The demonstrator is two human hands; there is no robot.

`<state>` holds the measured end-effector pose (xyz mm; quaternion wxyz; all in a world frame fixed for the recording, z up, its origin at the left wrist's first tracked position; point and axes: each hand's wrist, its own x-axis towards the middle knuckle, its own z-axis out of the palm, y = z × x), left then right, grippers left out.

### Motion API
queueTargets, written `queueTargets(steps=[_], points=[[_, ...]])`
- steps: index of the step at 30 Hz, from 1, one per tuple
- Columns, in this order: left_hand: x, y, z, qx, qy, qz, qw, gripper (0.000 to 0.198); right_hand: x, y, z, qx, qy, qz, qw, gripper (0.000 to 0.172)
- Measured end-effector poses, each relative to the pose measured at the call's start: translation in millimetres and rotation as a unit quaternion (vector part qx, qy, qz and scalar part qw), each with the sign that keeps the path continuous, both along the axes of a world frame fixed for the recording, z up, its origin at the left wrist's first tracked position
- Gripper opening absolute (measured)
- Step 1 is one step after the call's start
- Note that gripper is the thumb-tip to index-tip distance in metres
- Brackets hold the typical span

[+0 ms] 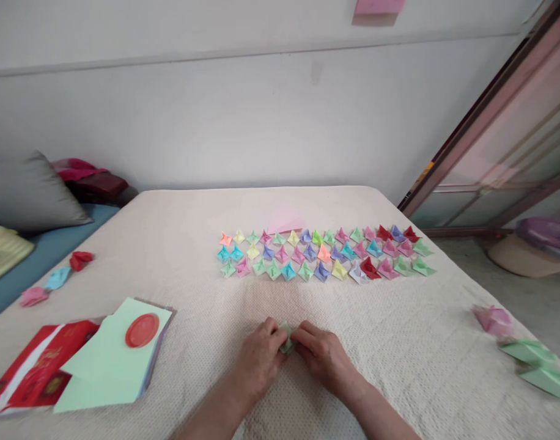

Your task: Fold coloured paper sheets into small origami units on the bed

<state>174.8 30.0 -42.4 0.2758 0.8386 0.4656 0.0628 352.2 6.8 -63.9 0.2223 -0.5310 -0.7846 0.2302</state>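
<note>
Between my two hands is a small piece of folded pale green paper [285, 339], low at the middle of the cloth-covered table [206, 379]. My left hand [261, 351] pinches its left side with thumb and fingers. On the other side, my right hand [320, 351] has its fingers closed on the paper's right edge. Much of the fold is hidden by my fingers. Beyond my hands stand rows of small folded paper boats [289, 271] in many colours.
At left lie a stack of green paper sheets [110, 373] with a red round lid [142, 330] and a red packet [41, 360]. Folded pieces lie along the left edge, including a blue one [57, 278]. A pink folded paper [493, 321] and green folded papers [537, 366] lie at right.
</note>
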Motion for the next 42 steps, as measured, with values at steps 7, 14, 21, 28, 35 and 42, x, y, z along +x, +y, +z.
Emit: queueTargets(steps=[7,14,21,28,35,42], points=[[-3.7,1.4,0.3,-0.004,-0.011,-0.015,1.0,0.015,-0.5,-0.1,0.7,-0.001,0.015,0.006,1.0,0.023],[-7.0,3.9,6.1,-0.047,-0.02,-0.014,0.999,0.016,-0.7,0.6,0.3,0.003,0.017,0.008,1.0,0.024],[-9.3,8.5,5.2,-0.081,-0.055,-0.013,0.995,0.015,-0.8,0.6,-0.2,0.006,0.013,0.008,1.0,0.025],[-8.4,9.5,3.3,-0.069,-0.053,0.0,0.996,0.021,-1.9,1.1,1.4,0.007,0.011,0.005,1.0,0.026],[-8.2,6.5,4.2,-0.041,-0.045,-0.028,0.998,0.019,-2.3,1.2,2.1,0.012,0.01,0.005,1.0,0.025],[-7.2,3.5,5.2,-0.003,-0.015,-0.069,0.997,0.021,-3.3,1.3,3.4,0.011,0.01,0.001,1.0,0.024]])
